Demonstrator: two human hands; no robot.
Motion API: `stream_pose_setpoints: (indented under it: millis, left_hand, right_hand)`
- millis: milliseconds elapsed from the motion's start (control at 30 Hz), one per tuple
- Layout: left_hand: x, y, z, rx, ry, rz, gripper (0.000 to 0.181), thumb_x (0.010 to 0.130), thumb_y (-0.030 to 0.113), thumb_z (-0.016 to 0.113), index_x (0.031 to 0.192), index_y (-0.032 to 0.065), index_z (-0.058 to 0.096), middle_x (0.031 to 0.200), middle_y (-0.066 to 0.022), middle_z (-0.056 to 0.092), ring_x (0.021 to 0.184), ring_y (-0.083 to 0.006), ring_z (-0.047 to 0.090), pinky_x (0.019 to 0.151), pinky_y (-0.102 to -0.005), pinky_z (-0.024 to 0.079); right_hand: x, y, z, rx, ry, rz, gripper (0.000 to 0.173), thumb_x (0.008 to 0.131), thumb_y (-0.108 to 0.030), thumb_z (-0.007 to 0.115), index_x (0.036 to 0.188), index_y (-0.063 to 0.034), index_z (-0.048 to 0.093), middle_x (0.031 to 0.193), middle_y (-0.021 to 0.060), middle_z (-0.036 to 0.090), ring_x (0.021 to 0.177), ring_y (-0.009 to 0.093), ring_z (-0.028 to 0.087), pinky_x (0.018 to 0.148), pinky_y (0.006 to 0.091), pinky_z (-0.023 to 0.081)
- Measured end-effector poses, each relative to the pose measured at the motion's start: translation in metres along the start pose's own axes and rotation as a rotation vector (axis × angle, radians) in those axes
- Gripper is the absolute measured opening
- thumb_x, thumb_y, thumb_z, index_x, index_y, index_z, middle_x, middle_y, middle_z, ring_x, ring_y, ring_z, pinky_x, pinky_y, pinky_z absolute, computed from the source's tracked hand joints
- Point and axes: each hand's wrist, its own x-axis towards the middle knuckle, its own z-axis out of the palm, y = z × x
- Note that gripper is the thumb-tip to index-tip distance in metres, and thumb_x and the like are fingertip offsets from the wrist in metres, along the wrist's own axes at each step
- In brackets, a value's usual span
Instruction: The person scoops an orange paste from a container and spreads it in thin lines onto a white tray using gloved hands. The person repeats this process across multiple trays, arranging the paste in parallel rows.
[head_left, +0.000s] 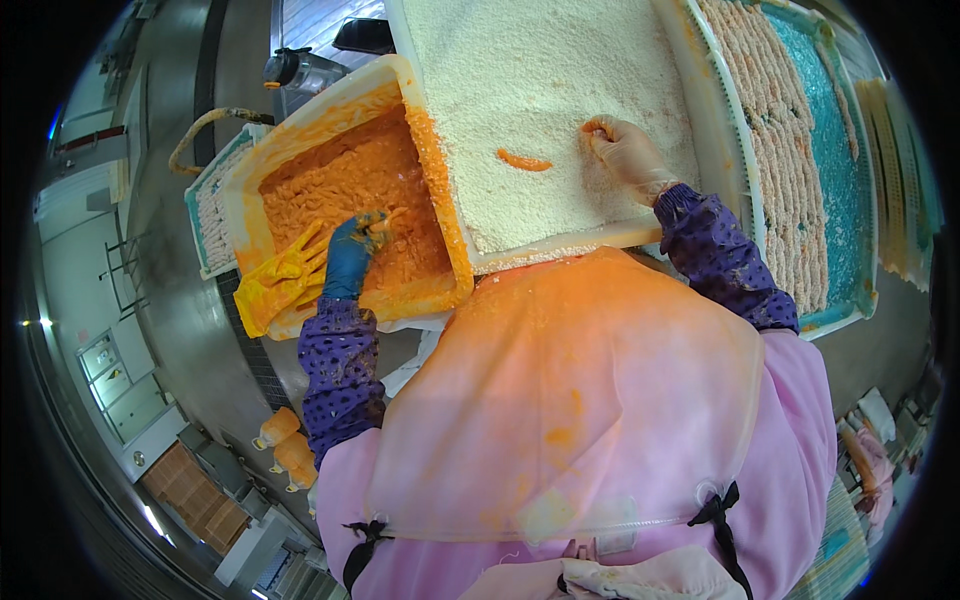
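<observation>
My left hand (358, 247), in a blue glove smeared with orange, is over a white tub (341, 311) of wet orange batter (337, 180). Its fingers are bent around what looks like an orange-coated piece. In a pale thin glove, my right hand (626, 154) is low over a large tray of white crumbs (555, 82), fingertips pinched on a small orange piece (598, 129), mostly hidden by the fingers. One orange-coated strip (524, 160) lies on the crumbs, left of my right hand. A yellow rubber glove (281, 281) hangs over the tub's near left corner.
At right, a blue-lined tray (844, 195) holds rows of crumbed strips (780, 150). A smaller basket (217, 202) of pale pieces stands left of the tub. A bottle (304, 71) and a dark flat object (364, 35) are behind the tub. Another person (870, 472) is far off at lower right.
</observation>
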Motion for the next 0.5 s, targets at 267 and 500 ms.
stream_pose_setpoints:
  millis: [267,500]
  left_hand:
    - [-0.002,0.029,-0.04,0.212,-0.055,-0.062,0.021,0.093,0.008,0.068,0.111,-0.0035,0.07,0.107,-0.0108,0.073,0.089,-0.0194,0.069,0.071,-0.0308,0.054]
    - [-0.004,0.207,0.104,0.071,-0.523,0.223,0.029,0.096,0.018,0.067,0.121,0.0013,0.071,0.107,-0.0081,0.075,0.095,-0.0148,0.069,0.08,-0.0276,0.053]
  right_hand:
    - [0.007,-0.012,-0.001,0.551,-0.077,0.187,0.023,0.103,-0.01,0.049,0.118,0.0047,0.059,0.099,0.0129,0.066,0.083,0.019,0.066,0.078,0.0312,0.057]
    - [0.019,-0.004,-0.011,0.591,0.037,0.102,0.022,0.104,-0.008,0.048,0.116,0.006,0.06,0.102,0.012,0.068,0.088,0.017,0.068,0.081,0.0284,0.059]
